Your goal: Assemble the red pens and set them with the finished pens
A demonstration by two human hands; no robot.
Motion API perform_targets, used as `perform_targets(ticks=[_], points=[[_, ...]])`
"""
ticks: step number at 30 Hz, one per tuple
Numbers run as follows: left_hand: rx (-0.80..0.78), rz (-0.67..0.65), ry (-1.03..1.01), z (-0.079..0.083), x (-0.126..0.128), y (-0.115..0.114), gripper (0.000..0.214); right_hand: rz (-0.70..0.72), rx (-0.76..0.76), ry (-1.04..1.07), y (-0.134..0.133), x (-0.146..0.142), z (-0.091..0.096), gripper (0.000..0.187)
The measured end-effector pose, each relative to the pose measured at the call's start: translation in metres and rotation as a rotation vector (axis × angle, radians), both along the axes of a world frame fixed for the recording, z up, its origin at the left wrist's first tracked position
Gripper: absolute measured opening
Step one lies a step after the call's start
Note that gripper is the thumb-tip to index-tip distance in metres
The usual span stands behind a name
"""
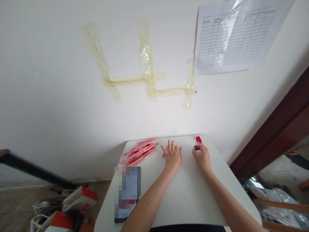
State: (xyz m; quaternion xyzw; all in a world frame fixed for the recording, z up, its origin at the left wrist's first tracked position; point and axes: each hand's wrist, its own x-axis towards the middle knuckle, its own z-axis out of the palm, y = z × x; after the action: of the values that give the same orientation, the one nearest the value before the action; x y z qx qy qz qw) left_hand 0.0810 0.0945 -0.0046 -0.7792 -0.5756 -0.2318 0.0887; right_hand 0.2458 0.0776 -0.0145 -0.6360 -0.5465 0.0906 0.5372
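My left hand (173,156) lies on the white table with its fingers spread. Pink pen parts (164,154) show beside and under those fingers; the palm hides the rest. To its right, my right hand (202,158) has thumb and forefinger closed on the lower end of a thin white stick (194,141), which looks like a pen refill. Small red pieces (198,139) lie just beyond the right fingers, near the table's back edge. A pile of pink and red pens (140,152) lies to the left of my left hand.
A phone-shaped object (129,193), blurred out, rests on the table's (188,199) left side. Behind stands a white wall with yellowed tape (147,58) and a printed sheet (236,38). Red-and-white bags (80,198) are on the floor at left; a wooden rail (280,204) is at right.
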Motion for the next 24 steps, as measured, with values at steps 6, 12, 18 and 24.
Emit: perform_targets(ticks=[6,12,18,24], points=[[0.018,-0.018,0.002,0.009,-0.005,-0.001,0.026,0.025,-0.011,-0.025,-0.001,-0.001,-0.001,0.028],[-0.008,0.045,0.023,0.023,-0.021,-0.009,0.019,0.119,-0.034,-0.020,-0.003,-0.003,0.000,0.037],[-0.005,0.076,0.045,0.023,-0.042,-0.032,0.025,0.151,-0.038,-0.028,-0.003,-0.005,0.001,0.041],[-0.069,-0.019,-0.065,0.027,-0.047,-0.041,0.020,0.131,-0.033,-0.025,-0.001,-0.003,-0.002,0.039]])
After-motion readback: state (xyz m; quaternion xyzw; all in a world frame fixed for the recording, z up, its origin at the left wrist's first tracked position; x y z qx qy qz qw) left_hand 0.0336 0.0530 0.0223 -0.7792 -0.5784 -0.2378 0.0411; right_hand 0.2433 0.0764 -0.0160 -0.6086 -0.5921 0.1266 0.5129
